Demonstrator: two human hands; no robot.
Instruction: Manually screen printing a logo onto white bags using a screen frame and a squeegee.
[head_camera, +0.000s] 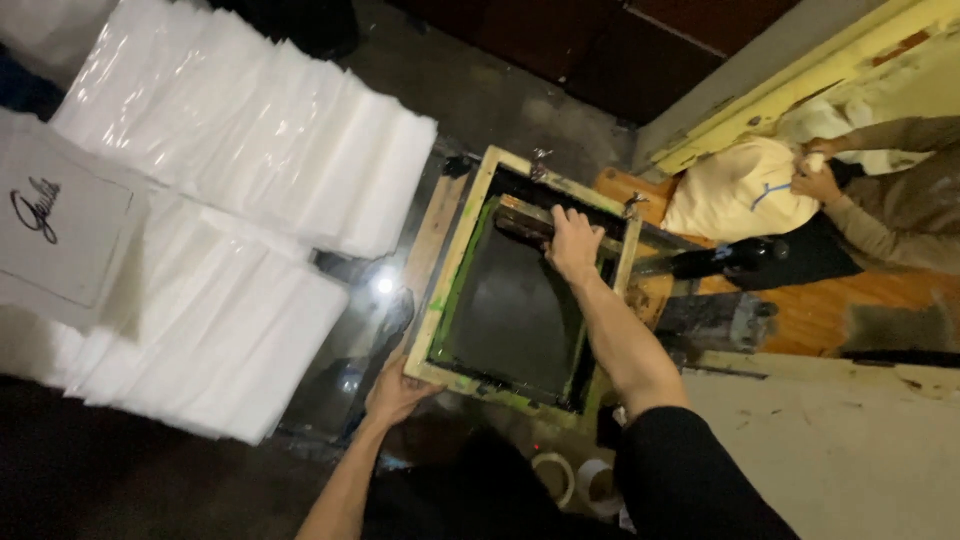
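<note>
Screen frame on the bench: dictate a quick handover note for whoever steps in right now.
Left hand: pressed on the near left corner of the wooden screen frame, holding it down.
Right hand: closed on the squeegee at the frame's far end.
The mesh looks dark and inked.
Stacks of white sheets lie to the left.
Another person's hands work on a cream fabric item to the right.
Whether the current stroke is done cannot be told.
</note>
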